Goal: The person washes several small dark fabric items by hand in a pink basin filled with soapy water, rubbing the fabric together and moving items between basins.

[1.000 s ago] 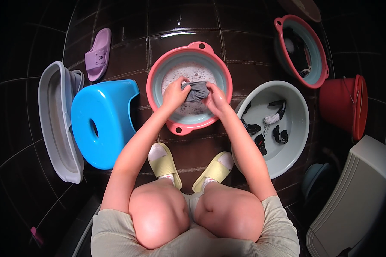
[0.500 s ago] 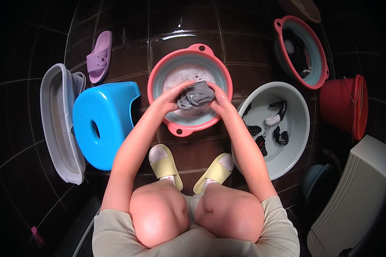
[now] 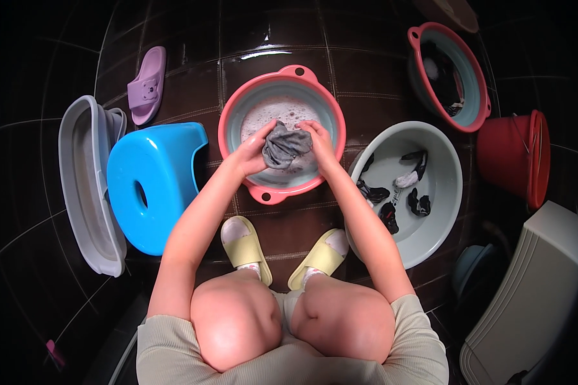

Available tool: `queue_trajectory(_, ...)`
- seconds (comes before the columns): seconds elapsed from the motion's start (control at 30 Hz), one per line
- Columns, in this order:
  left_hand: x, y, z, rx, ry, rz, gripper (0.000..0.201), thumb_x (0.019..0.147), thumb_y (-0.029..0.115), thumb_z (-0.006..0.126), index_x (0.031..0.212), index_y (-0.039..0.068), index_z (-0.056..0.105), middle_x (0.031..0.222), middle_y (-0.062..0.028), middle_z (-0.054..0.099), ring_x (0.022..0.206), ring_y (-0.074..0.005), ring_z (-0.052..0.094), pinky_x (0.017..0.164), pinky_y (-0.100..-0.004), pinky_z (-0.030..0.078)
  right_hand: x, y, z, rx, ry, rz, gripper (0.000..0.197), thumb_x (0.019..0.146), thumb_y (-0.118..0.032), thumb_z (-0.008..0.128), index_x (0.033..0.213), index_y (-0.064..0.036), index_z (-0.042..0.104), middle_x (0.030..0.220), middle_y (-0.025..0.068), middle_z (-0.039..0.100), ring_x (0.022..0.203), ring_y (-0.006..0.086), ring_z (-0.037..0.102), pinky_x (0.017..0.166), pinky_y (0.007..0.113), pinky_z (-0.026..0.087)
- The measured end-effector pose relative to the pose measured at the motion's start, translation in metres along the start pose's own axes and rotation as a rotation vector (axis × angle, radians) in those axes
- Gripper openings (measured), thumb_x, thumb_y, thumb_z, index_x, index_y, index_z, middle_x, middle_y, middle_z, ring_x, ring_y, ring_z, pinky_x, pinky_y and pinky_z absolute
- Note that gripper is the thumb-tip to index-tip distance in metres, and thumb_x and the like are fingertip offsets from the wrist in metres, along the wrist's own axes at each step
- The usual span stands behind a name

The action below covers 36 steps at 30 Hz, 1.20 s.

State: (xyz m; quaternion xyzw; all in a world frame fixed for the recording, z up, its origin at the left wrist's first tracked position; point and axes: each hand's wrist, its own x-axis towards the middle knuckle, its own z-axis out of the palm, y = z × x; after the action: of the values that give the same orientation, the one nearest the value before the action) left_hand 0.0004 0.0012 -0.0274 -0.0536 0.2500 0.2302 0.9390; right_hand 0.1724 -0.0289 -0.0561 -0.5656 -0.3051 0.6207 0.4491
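Note:
A crumpled, wet grey cloth (image 3: pixel 286 146), its exact kind not clear, is held up between my two hands over a pink-rimmed basin (image 3: pixel 223 131). My left hand (image 3: pixel 253 154) grips its left side with the fingers partly behind it. On the other side, my right hand (image 3: pixel 321 141) has its fingers curled around the cloth's right edge. Foamy water (image 3: pixel 263 115) fills the basin below. To the right stands a pale grey basin (image 3: pixel 456 186) holding several small dark garments (image 3: pixel 419 203) and one whitish piece (image 3: pixel 405 180).
A blue stool (image 3: pixel 125 212) and a folded grey tub (image 3: pixel 70 192) stand left, near a purple slipper (image 3: pixel 146 90). Far right are another pink-rimmed basin (image 3: pixel 417 58) with dark contents and a red bucket (image 3: pixel 504 151). A beige box-like object (image 3: pixel 526 289) sits lower right.
The grey cloth has been turned and reshaped between my hands, shifting slightly left and now hanging more spread out. My right hand's fingers have curled further in at its edge.

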Motion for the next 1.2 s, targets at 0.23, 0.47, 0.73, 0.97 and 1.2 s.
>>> queue_trajectory(0.23, -0.014, 0.014, -0.006, 0.155, 0.085, 0.090, 0.028, 0.083, 0.018, 0.053, 0.103, -0.001, 0.053, 0.097, -0.0128, 0.061, 0.086, -0.0229, 0.061, 0.079, -0.0364, 0.049, -0.010, -0.018, 0.009, -0.038, -0.095, 0.056, 0.023, 0.086, -0.028, 0.051, 0.093, -0.0070, 0.058, 0.085, -0.0019, 0.057, 0.073, 0.0053, 0.052, 0.063, 0.019, 0.040)
queue_trajectory(0.47, -0.012, 0.025, -0.009, 0.864, 0.432, 0.282, 0.021, 0.069, 0.014, 0.066, 0.085, 0.003, 0.057, 0.074, -0.0017, 0.059, 0.062, -0.0101, 0.056, 0.056, -0.0235, 0.045, -0.003, -0.009, -0.002, 0.178, -0.115, 0.121, 0.018, 0.086, -0.021, 0.053, 0.097, -0.0069, 0.055, 0.087, -0.0020, 0.055, 0.079, 0.0050, 0.051, 0.066, 0.019, 0.040)
queue_trajectory(0.73, -0.012, 0.023, -0.029, 1.373, 0.517, 0.253, 0.029, 0.077, 0.034, 0.063, 0.079, 0.005, 0.056, 0.066, 0.0014, 0.054, 0.055, -0.0056, 0.046, 0.050, -0.0217, 0.039, -0.012, -0.040, 0.013, 0.459, 0.078, 0.108, 0.019, 0.089, -0.022, 0.046, 0.097, -0.0055, 0.052, 0.090, 0.0020, 0.054, 0.081, 0.0123, 0.052, 0.072, 0.027, 0.042)
queue_trajectory(0.97, -0.012, 0.019, 0.000, 0.452, 0.340, 0.156, 0.029, 0.079, 0.016, 0.059, 0.105, 0.005, 0.052, 0.105, -0.0076, 0.055, 0.094, -0.0163, 0.054, 0.089, -0.0373, 0.040, -0.004, -0.030, -0.015, 0.609, 0.070, 0.194, 0.022, 0.089, -0.022, 0.045, 0.099, -0.0046, 0.052, 0.092, 0.0049, 0.057, 0.085, 0.0152, 0.055, 0.077, 0.029, 0.044)
queue_trajectory(1.2, -0.010, 0.031, -0.023, 0.753, 0.335, 0.357, 0.043, 0.074, -0.004, 0.048, 0.117, 0.002, 0.046, 0.104, -0.0090, 0.054, 0.088, -0.0149, 0.056, 0.080, -0.0269, 0.046, -0.006, -0.024, -0.020, -0.241, 0.109, -0.230, 0.028, 0.081, -0.028, 0.057, 0.094, -0.0023, 0.055, 0.089, 0.0101, 0.060, 0.086, 0.0195, 0.057, 0.074, 0.033, 0.043)
